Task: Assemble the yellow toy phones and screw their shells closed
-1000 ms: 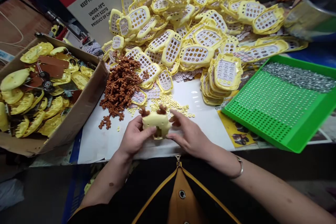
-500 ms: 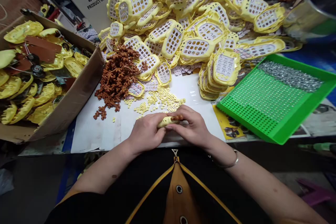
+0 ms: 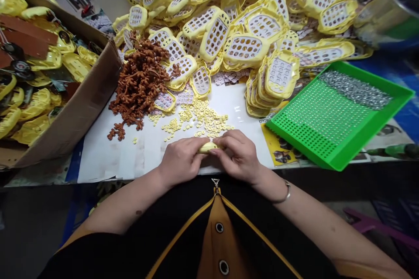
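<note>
A yellow plastic casing is held level, edge-on, between my two hands near the table's front edge. My left hand is closed on its left end, thumb underneath. At the right end my right hand grips it with thumb and fingers bent. Most of the casing is hidden by the fingers, and its inner side cannot be seen. Just beyond the hands lie many tiny yellow button pieces. Further left is a heap of brown rubbery keypad pieces, with a small casing with printed buttons beside it.
A large pile of yellow casings with white perforated faces fills the back. Several more are stacked at right centre. A green perforated tray holds small metal screws. On the left stands a cardboard box of yellow parts.
The brown piece that showed at my right fingers is no longer visible. My right fingers now rest on the casing's right end. The view has shifted slightly.
</note>
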Motion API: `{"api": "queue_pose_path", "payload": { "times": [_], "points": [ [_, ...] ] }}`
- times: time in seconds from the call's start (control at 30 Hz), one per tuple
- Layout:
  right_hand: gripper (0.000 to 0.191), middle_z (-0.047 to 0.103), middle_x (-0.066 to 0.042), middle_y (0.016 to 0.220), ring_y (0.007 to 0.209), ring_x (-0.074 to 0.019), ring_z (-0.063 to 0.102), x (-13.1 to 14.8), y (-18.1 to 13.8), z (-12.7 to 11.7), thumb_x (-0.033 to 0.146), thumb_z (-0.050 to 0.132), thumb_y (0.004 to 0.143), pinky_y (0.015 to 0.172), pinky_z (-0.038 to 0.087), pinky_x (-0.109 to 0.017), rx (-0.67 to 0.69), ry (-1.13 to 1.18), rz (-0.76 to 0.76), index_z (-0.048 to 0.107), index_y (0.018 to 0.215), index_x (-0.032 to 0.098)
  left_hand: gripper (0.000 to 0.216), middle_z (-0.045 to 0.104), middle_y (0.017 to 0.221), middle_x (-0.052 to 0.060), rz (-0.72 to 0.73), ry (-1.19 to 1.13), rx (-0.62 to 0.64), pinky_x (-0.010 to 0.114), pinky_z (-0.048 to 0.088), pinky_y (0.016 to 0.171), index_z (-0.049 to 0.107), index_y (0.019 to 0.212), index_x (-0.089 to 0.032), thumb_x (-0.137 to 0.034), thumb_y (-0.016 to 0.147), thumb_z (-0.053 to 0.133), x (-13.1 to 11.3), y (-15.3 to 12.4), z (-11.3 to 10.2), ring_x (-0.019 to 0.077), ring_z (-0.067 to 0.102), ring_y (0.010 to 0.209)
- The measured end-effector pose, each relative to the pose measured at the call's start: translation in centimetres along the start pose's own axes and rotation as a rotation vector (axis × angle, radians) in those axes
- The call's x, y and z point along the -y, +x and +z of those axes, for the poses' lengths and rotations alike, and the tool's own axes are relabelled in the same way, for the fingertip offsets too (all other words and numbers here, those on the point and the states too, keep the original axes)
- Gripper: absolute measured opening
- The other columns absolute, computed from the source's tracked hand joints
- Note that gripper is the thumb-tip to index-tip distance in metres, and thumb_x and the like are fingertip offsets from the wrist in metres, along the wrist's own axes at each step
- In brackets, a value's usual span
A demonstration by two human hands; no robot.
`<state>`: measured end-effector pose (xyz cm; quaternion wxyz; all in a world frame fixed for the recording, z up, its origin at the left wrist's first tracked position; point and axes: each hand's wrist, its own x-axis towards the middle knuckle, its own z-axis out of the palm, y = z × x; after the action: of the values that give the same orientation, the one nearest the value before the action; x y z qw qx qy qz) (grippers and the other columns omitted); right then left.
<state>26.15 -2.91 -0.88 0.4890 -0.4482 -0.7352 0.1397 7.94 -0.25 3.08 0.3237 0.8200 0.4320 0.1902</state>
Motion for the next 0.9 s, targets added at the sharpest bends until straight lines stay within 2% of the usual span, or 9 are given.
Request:
{"api": "queue_pose_path", "payload": {
  "times": [0.13, 0.27, 0.37, 0.43, 0.53, 0.73, 0.83, 0.9],
  "points": [
    [0.01, 0.066, -0.005, 0.076, 0.071, -0.0178, 0.06, -0.2, 0.4, -1.3, 0.029, 0.059, 0.089, 0.065, 0.049, -0.032, 0.1, -0.037, 0.062, 0.062, 0.088, 0.02, 0.04, 0.073, 0.109, 0.006, -0.072, -0.11, -0.032, 0.038, 0.048, 0.089, 0.069, 0.113, -0.026, -0.019, 0.074, 0.067, 0.8, -0.3, -0.5, 0.0249, 0.066, 0.099],
    [0.026, 0.069, -0.012, 0.103, 0.095, -0.0243, 0.061, 0.4, 0.8, -1.8, 0.035, 0.059, 0.089, 0.082, 0.047, -0.04, 0.149, -0.162, -0.04, 0.063, 0.109, 0.019, 0.041, 0.073, 0.109, 0.005, -0.069, -0.101, -0.028, 0.036, 0.049, 0.088, 0.068, 0.114, -0.026, -0.014, 0.076, 0.061, 0.8, -0.8, -0.7, 0.023, 0.066, 0.098],
    [0.022, 0.071, -0.008, 0.091, 0.083, -0.022, 0.06, 1.1, 0.8, -1.2, 0.033, 0.054, 0.092, 0.075, 0.042, -0.037, 0.198, -0.226, -0.058, 0.064, 0.107, 0.02, 0.042, 0.072, 0.111, 0.006, 0.006, -0.09, -0.031, 0.036, 0.05, 0.089, 0.067, 0.118, -0.026, -0.014, 0.079, 0.06, 0.2, -0.8, -0.3, 0.0234, 0.066, 0.101],
    [0.018, 0.07, -0.006, 0.081, 0.075, -0.0203, 0.058, 1.2, 0.5, -0.6, 0.03, 0.053, 0.093, 0.07, 0.038, -0.036, 0.152, -0.261, -0.039, 0.065, 0.1, 0.02, 0.043, 0.072, 0.112, 0.007, 0.033, -0.079, -0.046, 0.036, 0.05, 0.089, 0.067, 0.118, -0.026, -0.012, 0.079, 0.059, -0.1, -0.6, 0.0, 0.0237, 0.067, 0.101],
    [0.012, 0.069, -0.004, 0.077, 0.072, -0.0189, 0.056, 0.7, 0.1, -0.3, 0.026, 0.055, 0.09, 0.073, 0.037, -0.036, 0.075, -0.265, -0.058, 0.065, 0.096, 0.02, 0.041, 0.073, 0.107, 0.007, 0.009, -0.085, -0.052, 0.035, 0.05, 0.087, 0.069, 0.115, -0.025, -0.012, 0.077, 0.06, -0.3, -0.4, 0.2, 0.0243, 0.068, 0.097],
    [0.015, 0.071, -0.005, 0.085, 0.08, -0.0212, 0.057, 0.5, 0.2, -1.3, 0.028, 0.06, 0.089, 0.076, 0.04, -0.037, 0.11, -0.241, -0.052, 0.063, 0.102, 0.022, 0.039, 0.073, 0.112, 0.006, -0.106, -0.232, 0.013, 0.034, 0.049, 0.089, 0.069, 0.113, -0.024, -0.022, 0.075, 0.07, 0.7, -0.8, -0.5, 0.0246, 0.067, 0.1],
    [0.025, 0.069, -0.011, 0.104, 0.095, -0.026, 0.057, 1.7, 0.5, -1.4, 0.029, 0.06, 0.089, 0.084, 0.042, -0.042, 0.143, -0.308, -0.104, 0.06, 0.112, 0.019, 0.037, 0.074, 0.106, 0.004, -0.097, -0.232, 0.02, 0.031, 0.05, 0.084, 0.069, 0.113, -0.024, -0.014, 0.078, 0.06, 0.3, -1.2, -0.8, 0.022, 0.068, 0.093],
    [0.024, 0.068, -0.011, 0.103, 0.094, -0.0245, 0.058, 2.5, 0.7, -1.1, 0.028, 0.058, 0.09, 0.082, 0.044, -0.04, 0.148, -0.238, -0.104, 0.059, 0.112, 0.019, 0.04, 0.074, 0.102, 0.003, -0.06, -0.186, 0.045, 0.03, 0.049, 0.081, 0.069, 0.112, -0.024, -0.009, 0.078, 0.054, -0.6, -1.2, -0.9, 0.0211, 0.068, 0.091]
  ]
}}
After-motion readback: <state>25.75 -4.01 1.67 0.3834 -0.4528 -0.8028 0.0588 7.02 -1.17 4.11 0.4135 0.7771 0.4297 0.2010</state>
